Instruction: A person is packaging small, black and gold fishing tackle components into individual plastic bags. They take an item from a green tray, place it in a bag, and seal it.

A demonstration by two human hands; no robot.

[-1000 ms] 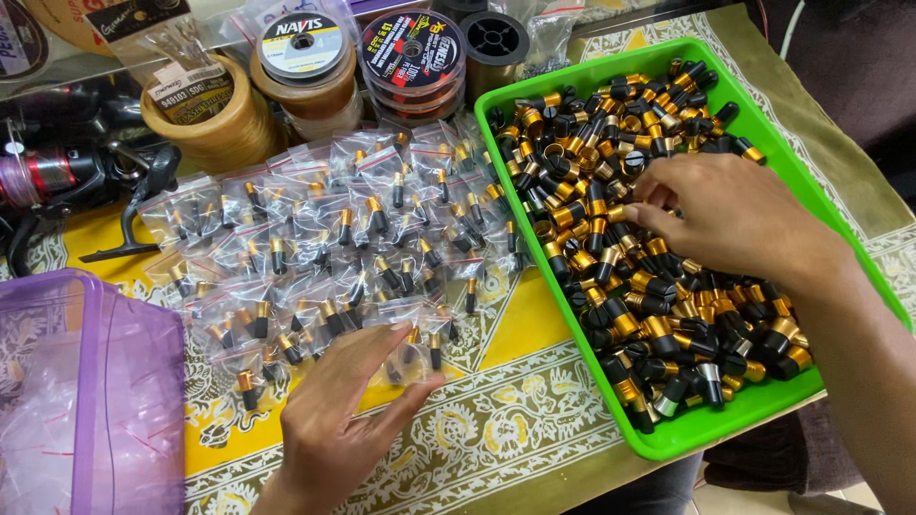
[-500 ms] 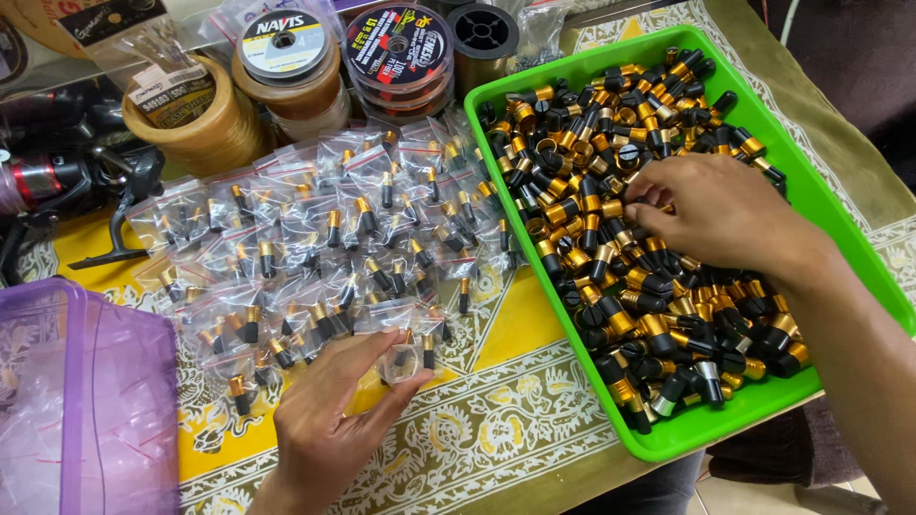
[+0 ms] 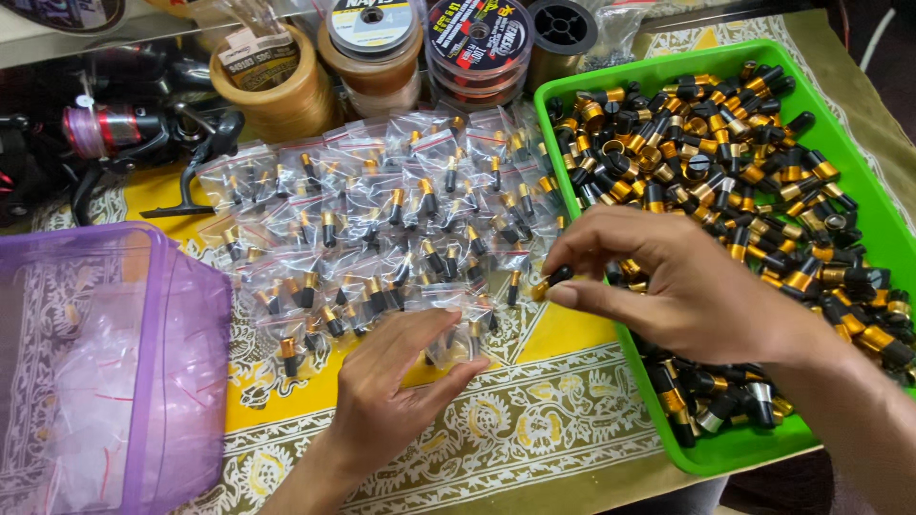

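Head view: right hand [image 3: 687, 286] has left the green tray [image 3: 859, 153], pinching a black-gold cap [image 3: 553, 279]; left hand [image 3: 396, 381] still grips a small clear bag [image 3: 453, 329].

Bright, even light; soft shadows; slight blur at edges.

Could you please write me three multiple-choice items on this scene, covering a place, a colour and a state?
1. Where does the translucent purple plastic tub sit?
A. at the left of the table
B. inside the tray
C. on the spools

2. What colour is the plastic tray of black-and-gold metal caps?
A. red
B. green
C. white

3. What is the right hand doing?
A. lying flat and empty
B. pinching one small black-and-gold cap
C. gripping a spool

A: the tub fills the lower left. B: the tray's rim is bright green. B: fingertips pinch a cap, while the left hand holds a small clear bag.
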